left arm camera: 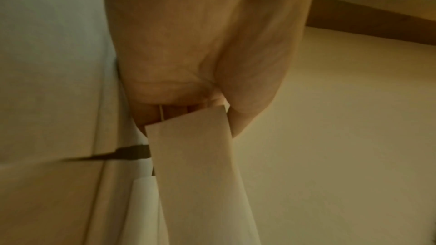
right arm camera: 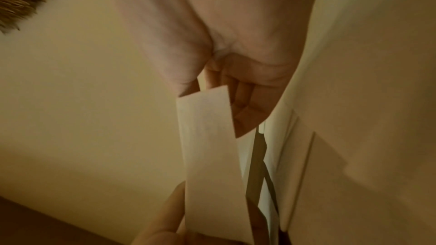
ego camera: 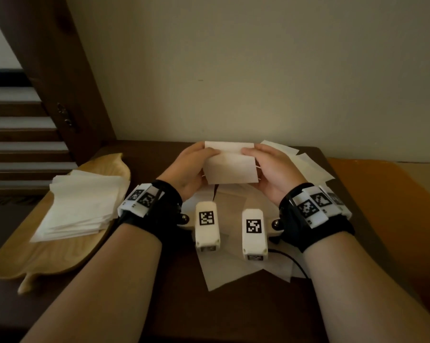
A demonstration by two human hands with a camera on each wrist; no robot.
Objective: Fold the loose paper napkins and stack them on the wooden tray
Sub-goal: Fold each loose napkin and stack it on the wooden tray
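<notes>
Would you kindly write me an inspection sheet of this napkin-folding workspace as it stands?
Surface: dark brown wooden table, against a plain pale wall.
Job's things: leaf-shaped light wooden tray at left, carrying a stack of folded white napkins; loose white paper napkins spread at centre and right; one partly folded white napkin held above the table.
Clutter: nothing seen.
Grippers: left hand and right hand each pinch a side of the held napkin.
Cables: thin black cable beside the right wrist.
Surroundings: dark wooden beam and stairs at left; orange surface at right.
</notes>
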